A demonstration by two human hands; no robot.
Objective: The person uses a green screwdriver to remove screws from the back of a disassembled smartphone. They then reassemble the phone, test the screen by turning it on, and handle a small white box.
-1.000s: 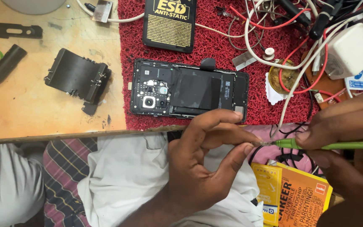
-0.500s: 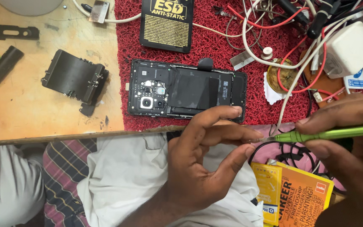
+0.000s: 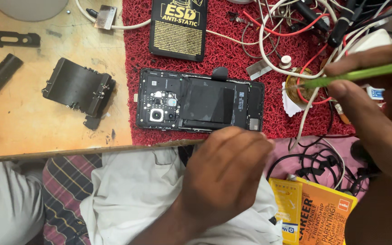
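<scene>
An opened black phone (image 3: 200, 105), back cover off, is laid flat on the red mat (image 3: 296, 122) near the counter's front edge, its camera module turned toward the counter's left side. The left hand (image 3: 225, 174) is held just in front of that edge, knuckles up, with the fingers (image 3: 250, 140) curled inward; whether anything is pinched under them cannot be told. The right hand (image 3: 368, 95) is raised over the right end of the mat, its fingers closed round a thin green tool (image 3: 355, 75) whose tip is pointed left, toward a tangle of red and white wires (image 3: 296, 59), apart from the phone. A black anti-static case (image 3: 178, 27) is set behind the phone. A black bracket (image 3: 80, 88) is seen on the bare wooden counter (image 3: 32, 127) to the left. An orange booklet (image 3: 318, 213) is seen below the counter's front right corner.
</scene>
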